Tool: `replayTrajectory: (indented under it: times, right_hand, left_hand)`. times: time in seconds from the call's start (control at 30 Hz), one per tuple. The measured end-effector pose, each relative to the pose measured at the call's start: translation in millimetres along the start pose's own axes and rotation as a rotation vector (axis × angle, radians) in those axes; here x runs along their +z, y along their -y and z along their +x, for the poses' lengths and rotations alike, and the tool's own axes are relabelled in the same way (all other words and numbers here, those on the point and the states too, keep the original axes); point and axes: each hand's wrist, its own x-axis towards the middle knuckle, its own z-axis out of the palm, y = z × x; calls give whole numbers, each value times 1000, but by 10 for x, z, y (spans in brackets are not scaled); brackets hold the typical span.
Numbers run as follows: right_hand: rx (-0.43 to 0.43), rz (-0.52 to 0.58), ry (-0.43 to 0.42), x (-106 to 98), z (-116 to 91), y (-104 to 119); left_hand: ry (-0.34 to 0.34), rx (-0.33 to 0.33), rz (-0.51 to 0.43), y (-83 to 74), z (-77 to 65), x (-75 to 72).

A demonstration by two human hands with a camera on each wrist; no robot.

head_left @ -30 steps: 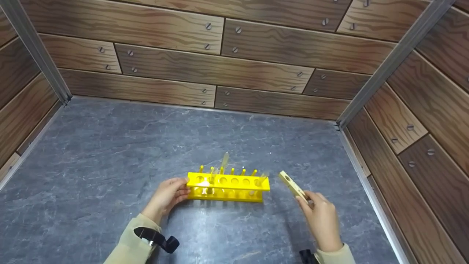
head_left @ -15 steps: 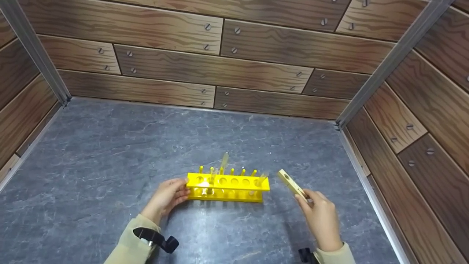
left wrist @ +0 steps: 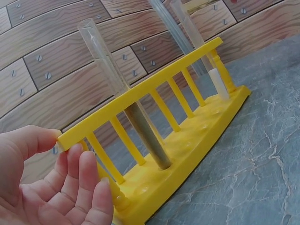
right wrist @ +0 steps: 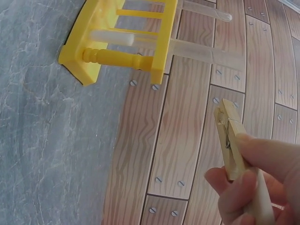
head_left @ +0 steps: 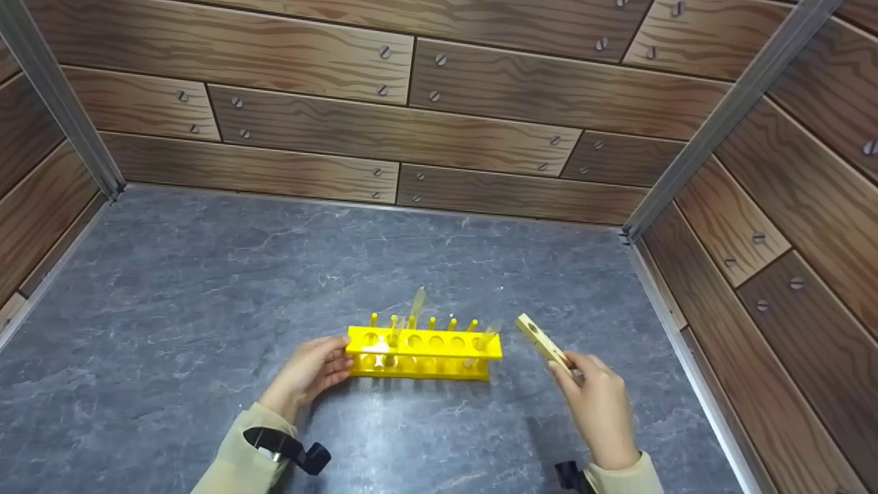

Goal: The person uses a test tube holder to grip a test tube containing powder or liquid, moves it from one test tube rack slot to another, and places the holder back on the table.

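Rack (head_left: 425, 351), yellow, upright on the grey bench (head_left: 226, 274), roughly midway between its left and right edges and well forward of the back edge. From my remote seat I see the left hand (head_left: 312, 370) pinching the rack's left end, thumb on top of the upper bar, fingers bent under it. Right hand (head_left: 600, 405) pinches a wooden clamp (head_left: 540, 339) between thumb and fingers, nearer the bench's right edge; I get the clamp's tip aimed at the rack's right end, near but not touching. Tubes: I count one with dark contents (left wrist: 147, 136) in the second hole from the left, one with white contents (left wrist: 219, 84) in the right-end hole, and a clear tube (head_left: 418, 302) on the rack's rear side, rounded end up. Yellow pegs (head_left: 473, 324) line that rear side. Beige sleeves (head_left: 236, 453) on both arms, black strap (head_left: 273, 438) on the left wrist. Wood-plank wall (head_left: 309, 116) rises along the back edge.
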Motion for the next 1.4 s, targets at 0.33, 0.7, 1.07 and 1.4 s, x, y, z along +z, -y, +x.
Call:
replayTrajectory:
  times: [0.33, 0.7, 1.07, 1.4]
  right_hand:
    - [-8, -32, -6, -22, 12, 60]
    - [-13, -56, 2, -51, 35, 105]
    - [-38, -14, -3, -58, 34, 208]
    - [-78, -21, -15, -75, 45, 290]
  left_hand:
    - [0, 2, -2, 1, -10, -8]
    - [29, 20, -9, -10, -6, 1]
    - [43, 19, -35, 9, -15, -5]
    - [46, 22, -14, -10, -27, 0]
